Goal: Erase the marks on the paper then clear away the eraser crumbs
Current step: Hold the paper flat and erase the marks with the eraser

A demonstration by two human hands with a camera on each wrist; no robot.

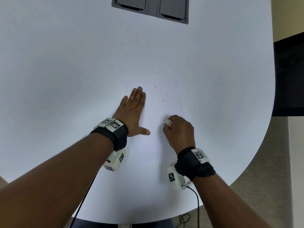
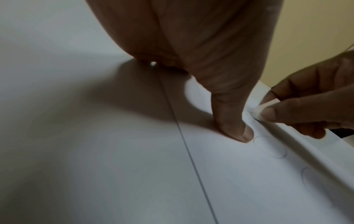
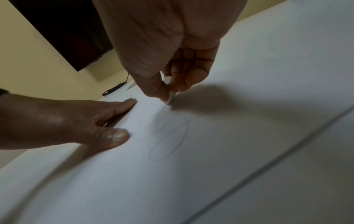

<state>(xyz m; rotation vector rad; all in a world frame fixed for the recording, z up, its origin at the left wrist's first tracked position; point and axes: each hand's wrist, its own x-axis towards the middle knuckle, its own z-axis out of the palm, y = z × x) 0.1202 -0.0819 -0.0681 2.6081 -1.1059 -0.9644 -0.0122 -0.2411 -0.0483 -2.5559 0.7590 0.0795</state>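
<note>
A white sheet of paper [image 1: 153,155] lies on the white table, hard to tell from it. My left hand [image 1: 134,111] presses flat on the sheet's left part, fingers straight, thumb [image 2: 235,128] spread out. My right hand [image 1: 178,130] pinches a small white eraser [image 1: 168,122] between thumb and fingers, its tip down on the paper [image 3: 191,166]. The eraser [image 3: 171,98] touches the sheet just beyond faint pencil loops [image 3: 168,144]. Faint pencil circles [image 2: 270,147] lie beside my left thumb. Several dark eraser crumbs [image 1: 162,96] are scattered on the sheet beyond my right hand.
A grey cable hatch [image 1: 149,9] is set into the white table [image 1: 65,63] at the far side. The table's curved edge runs along the right, with a dark chair [image 1: 289,74] past it. Cables hang from both wrist cameras over the near edge.
</note>
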